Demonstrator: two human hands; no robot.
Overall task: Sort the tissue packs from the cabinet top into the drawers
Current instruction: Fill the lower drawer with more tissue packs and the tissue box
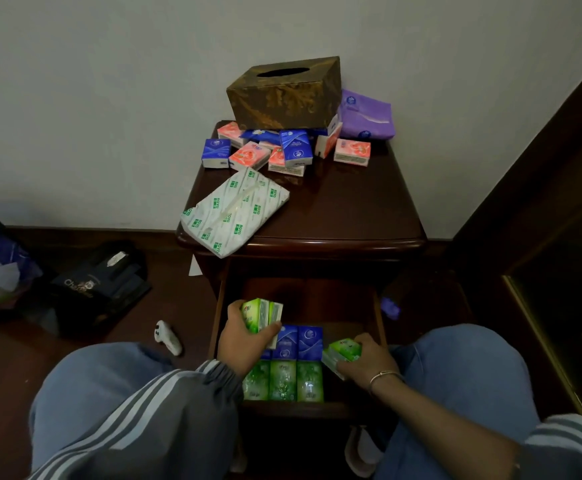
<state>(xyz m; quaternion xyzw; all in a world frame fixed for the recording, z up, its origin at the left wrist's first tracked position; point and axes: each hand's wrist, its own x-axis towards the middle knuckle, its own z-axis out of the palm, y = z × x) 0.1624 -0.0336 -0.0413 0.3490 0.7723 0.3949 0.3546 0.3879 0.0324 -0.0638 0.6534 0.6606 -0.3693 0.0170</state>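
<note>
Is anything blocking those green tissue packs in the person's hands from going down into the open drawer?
Nothing visible does. The left hand holds green packs and the right hand a green pack, both over the open drawer. A blue row and a green row already lie inside, but its dark back part looks bare.

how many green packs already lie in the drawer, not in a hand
3 green packs, in the drawer's front row: left, middle, right. The left hand may hide more.
</note>
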